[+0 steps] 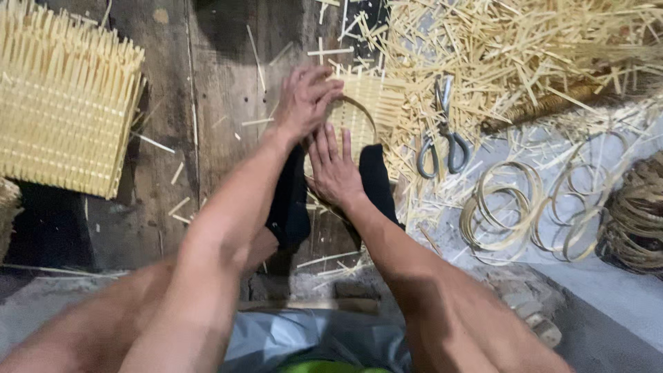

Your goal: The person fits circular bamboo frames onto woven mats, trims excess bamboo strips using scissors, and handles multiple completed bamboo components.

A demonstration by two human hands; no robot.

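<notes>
At the far left a large woven mat of pale bamboo strips lies on the dark wooden floor, its loose ends sticking up along the top edge. Stray bamboo slivers are scattered over the boards beside it.

Near the middle, the left hand rests on the upper left part of a small woven piece, fingers curled and pressing on a thin bent hoop that arcs over the weave. Just below it, the right hand lies flat on the lower part of the same piece, fingers spread and straight, pressing rather than gripping. The two hands touch or nearly touch. The small woven piece sits on the floor between two feet in black socks, and the hands hide much of it.

To the right, scissors with grey handles lie shut on a heap of bamboo offcuts. Further right, several coils of thin bamboo strip lie on a pale sheet, and at the right edge sits a darker bundle of rings.
</notes>
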